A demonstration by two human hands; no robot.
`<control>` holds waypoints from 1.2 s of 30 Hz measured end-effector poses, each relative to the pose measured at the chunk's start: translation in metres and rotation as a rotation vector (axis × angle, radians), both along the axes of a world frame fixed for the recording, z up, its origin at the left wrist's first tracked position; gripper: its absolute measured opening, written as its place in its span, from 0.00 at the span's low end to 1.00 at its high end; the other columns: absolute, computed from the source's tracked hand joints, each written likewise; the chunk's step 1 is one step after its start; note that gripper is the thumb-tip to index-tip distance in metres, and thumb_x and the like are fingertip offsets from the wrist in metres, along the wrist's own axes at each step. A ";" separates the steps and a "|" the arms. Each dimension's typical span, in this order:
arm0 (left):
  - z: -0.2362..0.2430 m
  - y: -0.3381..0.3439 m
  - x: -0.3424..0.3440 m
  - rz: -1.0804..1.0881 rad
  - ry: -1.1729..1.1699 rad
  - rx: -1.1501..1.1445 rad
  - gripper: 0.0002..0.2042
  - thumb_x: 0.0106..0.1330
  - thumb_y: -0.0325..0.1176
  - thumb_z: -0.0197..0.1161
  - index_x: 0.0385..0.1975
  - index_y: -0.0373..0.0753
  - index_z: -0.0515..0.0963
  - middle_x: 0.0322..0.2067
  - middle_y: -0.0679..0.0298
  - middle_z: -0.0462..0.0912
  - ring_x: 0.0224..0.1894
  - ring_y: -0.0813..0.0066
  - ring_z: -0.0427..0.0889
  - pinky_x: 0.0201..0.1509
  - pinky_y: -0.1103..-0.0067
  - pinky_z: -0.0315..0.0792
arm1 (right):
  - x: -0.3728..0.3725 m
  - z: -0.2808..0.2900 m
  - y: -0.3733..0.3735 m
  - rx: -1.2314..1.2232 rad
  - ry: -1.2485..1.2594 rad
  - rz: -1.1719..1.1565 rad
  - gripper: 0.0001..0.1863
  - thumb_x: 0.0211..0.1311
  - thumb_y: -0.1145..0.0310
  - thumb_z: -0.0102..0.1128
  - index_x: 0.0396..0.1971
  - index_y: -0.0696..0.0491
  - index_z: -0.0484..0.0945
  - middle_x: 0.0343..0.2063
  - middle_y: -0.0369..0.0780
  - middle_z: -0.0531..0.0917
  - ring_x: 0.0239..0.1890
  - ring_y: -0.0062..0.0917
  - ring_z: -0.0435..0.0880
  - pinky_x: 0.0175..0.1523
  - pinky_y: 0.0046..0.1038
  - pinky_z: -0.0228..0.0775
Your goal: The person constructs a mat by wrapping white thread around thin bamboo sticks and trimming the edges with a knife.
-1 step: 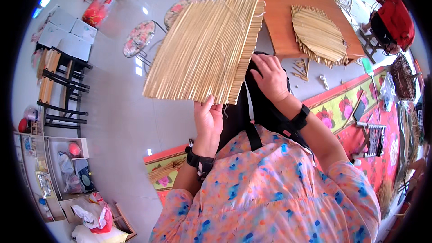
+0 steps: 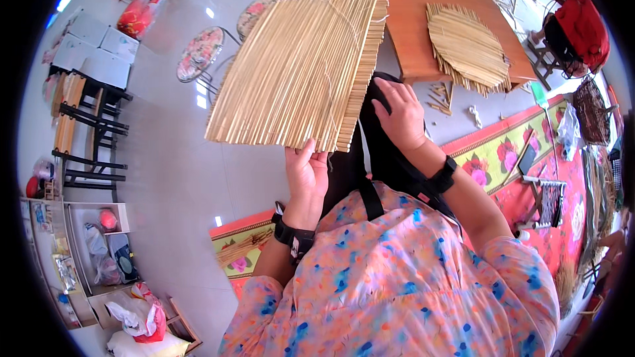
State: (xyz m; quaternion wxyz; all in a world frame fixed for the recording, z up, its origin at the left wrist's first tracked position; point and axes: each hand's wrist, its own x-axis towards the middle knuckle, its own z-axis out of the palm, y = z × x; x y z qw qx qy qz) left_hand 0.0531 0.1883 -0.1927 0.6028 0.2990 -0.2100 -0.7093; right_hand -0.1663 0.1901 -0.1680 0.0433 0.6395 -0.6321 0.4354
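A mat of straight straw stalks [image 2: 291, 73], bound with thin string, is held up in front of me. A second layer of stalks shows along its right edge. My left hand [image 2: 307, 170] grips the mat's near edge, thumb on top and fingers beneath. Just right of the mat, my right hand [image 2: 401, 116] is open, thumb apart from the loosely bent fingers, holding nothing. Loose string lies across the mat's upper face. On the wooden table [image 2: 410, 0] beyond rests a leaf-shaped straw piece [image 2: 468, 47].
Two flowered stools [image 2: 200, 53] stand behind the mat at left. A folding stool [image 2: 548, 199] and a phone [image 2: 527, 160] lie on the flowered floor mat [image 2: 493, 205] at right. Someone in red [image 2: 585, 30] sits at far right. Loose stalks [image 2: 440, 98] lie under the table.
The straw mat has shifted very slightly left and up in the picture, along with the surroundings. My left hand keeps its grip; the right hand's fingertips are slightly farther from the mat's edge.
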 end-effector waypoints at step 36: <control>0.037 -0.091 -0.053 -0.407 -1.276 -1.491 0.10 0.49 0.25 0.69 0.31 0.36 0.78 0.28 0.63 0.74 0.30 0.67 0.78 0.31 0.76 0.76 | 0.030 -0.026 0.019 0.638 -1.015 0.084 0.13 0.58 0.66 0.65 0.26 0.64 0.80 0.15 0.39 0.80 0.19 0.12 0.73 0.23 0.23 0.69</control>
